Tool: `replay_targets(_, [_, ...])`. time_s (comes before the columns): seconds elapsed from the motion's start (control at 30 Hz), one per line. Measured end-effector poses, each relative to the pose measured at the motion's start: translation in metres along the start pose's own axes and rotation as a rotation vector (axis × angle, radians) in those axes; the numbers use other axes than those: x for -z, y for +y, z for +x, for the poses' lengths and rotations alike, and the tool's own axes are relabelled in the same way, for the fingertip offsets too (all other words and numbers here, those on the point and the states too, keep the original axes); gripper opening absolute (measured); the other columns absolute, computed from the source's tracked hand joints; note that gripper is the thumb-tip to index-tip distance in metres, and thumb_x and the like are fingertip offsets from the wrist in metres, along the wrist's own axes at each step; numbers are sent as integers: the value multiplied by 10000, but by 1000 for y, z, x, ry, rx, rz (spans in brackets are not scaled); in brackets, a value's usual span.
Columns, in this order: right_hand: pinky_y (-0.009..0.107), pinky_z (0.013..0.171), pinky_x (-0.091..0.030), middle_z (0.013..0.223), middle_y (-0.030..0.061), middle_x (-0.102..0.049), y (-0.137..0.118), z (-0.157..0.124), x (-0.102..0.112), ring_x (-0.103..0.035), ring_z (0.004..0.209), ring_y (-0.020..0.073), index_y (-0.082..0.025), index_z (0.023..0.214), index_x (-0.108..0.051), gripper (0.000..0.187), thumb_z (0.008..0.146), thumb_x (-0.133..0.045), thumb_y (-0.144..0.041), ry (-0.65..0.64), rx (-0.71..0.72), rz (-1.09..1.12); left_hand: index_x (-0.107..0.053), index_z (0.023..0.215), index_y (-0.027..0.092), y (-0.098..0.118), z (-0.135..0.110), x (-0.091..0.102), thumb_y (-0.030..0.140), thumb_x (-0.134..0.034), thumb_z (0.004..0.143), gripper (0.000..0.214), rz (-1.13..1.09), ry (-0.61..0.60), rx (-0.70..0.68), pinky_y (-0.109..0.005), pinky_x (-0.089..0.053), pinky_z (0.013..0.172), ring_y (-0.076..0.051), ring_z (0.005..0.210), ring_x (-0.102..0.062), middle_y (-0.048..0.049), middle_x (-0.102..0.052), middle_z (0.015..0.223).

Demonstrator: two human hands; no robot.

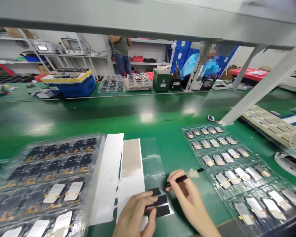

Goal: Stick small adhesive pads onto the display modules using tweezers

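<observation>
My right hand (185, 194) pinches a thin black tool (185, 178) like tweezers, its tip pointing down-left at several black adhesive strips (160, 200) on a clear backing sheet (153, 164). My left hand (135, 215) presses on the sheet beside the strips, fingers curled with the thumb on a strip. White and grey backing papers (130, 164) lie just left of the strips.
A clear tray of dark and white parts (46, 184) sits at the left. Another clear tray of pale parts (239, 168) sits at the right. A white metal strut (259, 89) slants at right. Across the green bench are a blue crate (71, 84), trays and two people.
</observation>
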State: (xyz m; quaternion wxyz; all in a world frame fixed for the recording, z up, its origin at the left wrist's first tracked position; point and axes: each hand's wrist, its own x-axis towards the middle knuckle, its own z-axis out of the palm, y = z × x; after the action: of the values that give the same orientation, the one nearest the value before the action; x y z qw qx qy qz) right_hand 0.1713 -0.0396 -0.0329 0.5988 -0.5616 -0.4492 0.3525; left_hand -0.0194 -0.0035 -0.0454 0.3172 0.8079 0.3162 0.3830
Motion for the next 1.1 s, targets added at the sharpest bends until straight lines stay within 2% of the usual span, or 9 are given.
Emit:
replay_targets(0.07, [252,698,-576,866,22,-575,5,-4,-3,-649,729,149,-199,922,-580,229,973,-622,-418,6,-19,-18,-611,1114,235,-6,3,1,83,-554,914,258,116,-81,-130,-290,-596,912,-213,1101,-703,-50,-766,1086])
replay_targets(0.17, [243,690,-580,853,20,-583,11,-7,-3,-658,710,144,-196,942,-563,232,973,-619,-418,1,-8,-91,-586,1128,209,-11,7,1,45,-563,871,306,225,-202,-249,-330,-612,920,-242,1126,-701,-65,-765,1118])
replay_targets(0.23, [229,677,-574,847,21,-591,13,-7,-3,-656,708,140,-195,938,-563,229,976,-615,-415,1,2,-126,-582,1116,199,-12,8,0,45,-558,872,289,259,-239,-262,-336,-621,910,-252,1124,-705,-77,-767,1111])
replay_targets(0.47, [237,685,-561,824,18,-619,13,-9,-1,-672,718,150,-200,955,-555,234,981,-603,-427,-17,-72,-126,-555,1125,207,-9,7,-2,61,-547,901,267,251,-254,-203,-318,-620,922,-235,1110,-712,-65,-765,1104])
replay_targets(0.7, [226,641,-542,739,7,-631,15,-8,-4,-664,667,147,-200,950,-558,235,978,-608,-427,-14,-75,-135,-569,1141,211,-11,5,-2,70,-550,906,274,220,-242,-187,-321,-610,933,-239,1107,-713,-72,-763,1108])
replay_targets(0.83, [198,605,-543,694,-12,-635,11,-5,0,-666,613,128,-204,922,-563,239,934,-689,-407,122,-44,-13,-574,1118,226,-6,4,-1,71,-536,924,251,157,-201,-112,-306,-598,919,-221,1090,-708,-51,-756,1081])
replay_targets(0.93, [222,641,-592,772,13,-692,0,-5,0,-716,644,144,-214,934,-554,237,915,-728,-375,183,-48,148,-601,1042,248,-1,5,1,131,-536,965,154,108,-100,19,-265,-597,782,-187,898,-730,-18,-747,947])
replay_targets(1.0, [269,687,-624,808,24,-703,-10,-8,-8,-749,719,182,-228,942,-541,219,928,-716,-360,172,-65,255,-625,1000,259,2,6,3,175,-565,967,108,96,-32,95,-245,-574,701,-172,778,-716,3,-732,859])
replay_targets(1.1, [370,824,-635,834,21,-684,-19,-16,-32,-755,875,228,-251,952,-534,195,952,-687,-372,197,-22,382,-661,1015,267,4,8,4,190,-599,945,120,91,28,133,-248,-558,708,-178,770,-710,4,-742,856])
